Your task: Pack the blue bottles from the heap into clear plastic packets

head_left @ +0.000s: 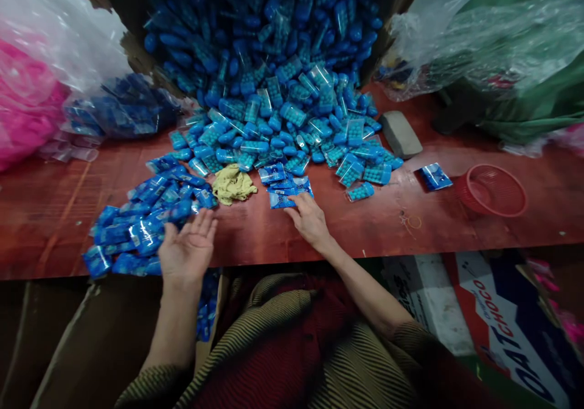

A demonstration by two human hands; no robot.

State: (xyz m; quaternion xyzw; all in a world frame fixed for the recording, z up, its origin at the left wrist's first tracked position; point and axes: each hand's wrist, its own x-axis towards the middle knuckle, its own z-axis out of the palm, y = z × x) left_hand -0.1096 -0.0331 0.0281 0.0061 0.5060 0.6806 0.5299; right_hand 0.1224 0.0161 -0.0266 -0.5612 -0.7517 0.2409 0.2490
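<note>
My left hand lies palm up with fingers spread at the table's front edge, holding nothing, right beside a heap of blue wrapped packets. My right hand rests palm down with its fingers reaching onto a small stack of blue packets in the middle of the red table. Whether those fingers grip a packet is not visible. Behind lies a big pile of clear blue-filled capsules spilling from a cardboard box. A crumpled yellow cloth sits between the two packet groups.
A red mesh basket and a lone blue packet lie at the right. A grey block sits beside the pile. Plastic bags stand left and right. A printed carton stands below the table.
</note>
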